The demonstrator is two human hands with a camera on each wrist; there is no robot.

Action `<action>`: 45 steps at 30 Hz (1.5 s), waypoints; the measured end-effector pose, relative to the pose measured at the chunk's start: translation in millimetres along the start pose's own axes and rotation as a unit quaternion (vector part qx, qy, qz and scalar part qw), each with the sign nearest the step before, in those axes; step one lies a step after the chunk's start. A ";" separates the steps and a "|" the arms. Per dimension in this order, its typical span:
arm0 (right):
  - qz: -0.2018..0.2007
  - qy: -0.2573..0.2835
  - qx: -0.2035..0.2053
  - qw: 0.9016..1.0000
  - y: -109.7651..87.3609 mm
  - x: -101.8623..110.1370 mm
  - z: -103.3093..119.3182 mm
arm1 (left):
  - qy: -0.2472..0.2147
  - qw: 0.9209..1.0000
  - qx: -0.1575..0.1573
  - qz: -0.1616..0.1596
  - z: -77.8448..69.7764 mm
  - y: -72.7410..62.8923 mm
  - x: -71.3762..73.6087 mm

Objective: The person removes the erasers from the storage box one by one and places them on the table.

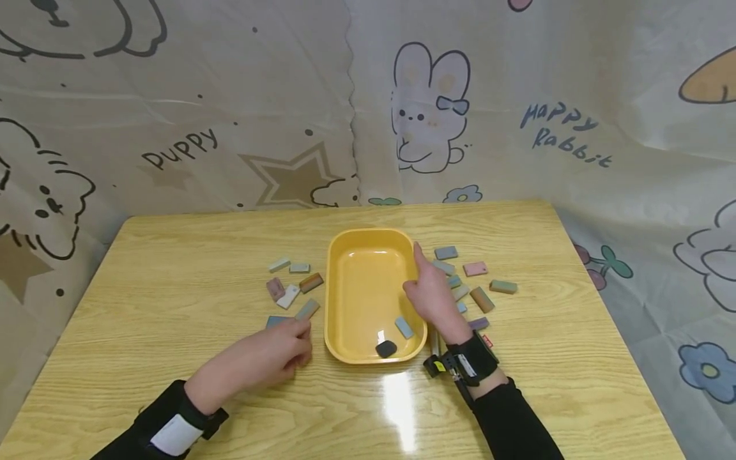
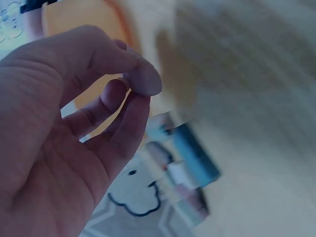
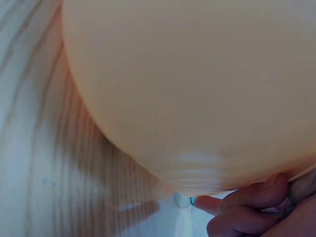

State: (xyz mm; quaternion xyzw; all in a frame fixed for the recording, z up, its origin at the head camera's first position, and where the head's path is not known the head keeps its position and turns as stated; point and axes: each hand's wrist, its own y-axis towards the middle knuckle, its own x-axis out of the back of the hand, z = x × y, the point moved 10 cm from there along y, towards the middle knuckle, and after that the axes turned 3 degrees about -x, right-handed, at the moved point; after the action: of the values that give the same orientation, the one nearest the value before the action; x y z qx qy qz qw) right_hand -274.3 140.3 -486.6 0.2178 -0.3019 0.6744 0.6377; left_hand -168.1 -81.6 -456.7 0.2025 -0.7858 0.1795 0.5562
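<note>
A yellow tray (image 1: 368, 233) stands mid-table with a light blue block (image 1: 404, 328) and a black block (image 1: 386, 349) inside. My right hand (image 1: 437, 297) grips the tray's right rim, thumb over the inner side; its curled fingers show at the tray's wall in the right wrist view. My left hand (image 1: 261, 358) is left of the tray, near a blue block (image 1: 278, 321) and a grey-green block (image 1: 307, 309). In the left wrist view, the left thumb bends to meet the curled fingertips (image 2: 140, 106). Whether something small is pinched there is hidden.
Several small blocks lie left of the tray, among them a white block (image 1: 288, 297) and a brown block (image 1: 311, 283). More lie to its right, including a pink block (image 1: 475, 268) and a green block (image 1: 503, 287). A printed cloth (image 1: 276, 96) hangs behind the table.
</note>
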 end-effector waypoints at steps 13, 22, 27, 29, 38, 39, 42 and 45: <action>-0.005 -0.001 0.006 1.000 0.8 1.1 -0.4 | 0.050 0.999 0.020 -0.004 1.3 16.2 29.4; -0.001 -0.011 0.010 1.000 0.0 1.9 0.9 | 0.134 0.984 -0.119 -0.003 -53.9 79.8 53.8; -0.004 -0.018 0.016 1.000 0.7 2.6 1.8 | 0.166 0.968 -0.183 0.031 -76.1 113.8 33.5; -0.003 -0.017 0.017 1.000 0.7 1.7 2.5 | 0.186 0.962 -0.194 0.046 -79.7 125.3 25.7; -0.002 -0.033 0.015 0.999 1.6 -0.7 3.4 | 0.244 0.941 -0.213 0.097 -82.8 146.3 10.1; -0.004 -0.036 0.014 0.999 1.8 0.0 3.4 | 0.247 0.940 -0.214 0.102 -82.2 147.0 8.9; -0.008 -0.038 0.014 0.999 1.7 2.1 3.7 | 0.248 0.937 -0.214 0.124 -79.5 148.7 2.2; -0.003 -0.035 0.010 0.999 1.3 2.0 2.5 | 0.250 0.932 -0.221 0.143 -77.8 149.1 -9.4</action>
State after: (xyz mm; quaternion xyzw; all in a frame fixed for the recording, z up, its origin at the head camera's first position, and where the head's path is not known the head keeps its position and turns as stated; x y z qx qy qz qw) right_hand -276.1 140.0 -483.6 0.2480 -0.3167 0.6674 0.6267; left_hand -180.1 86.2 -449.4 -0.0916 -0.6617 0.1239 0.7338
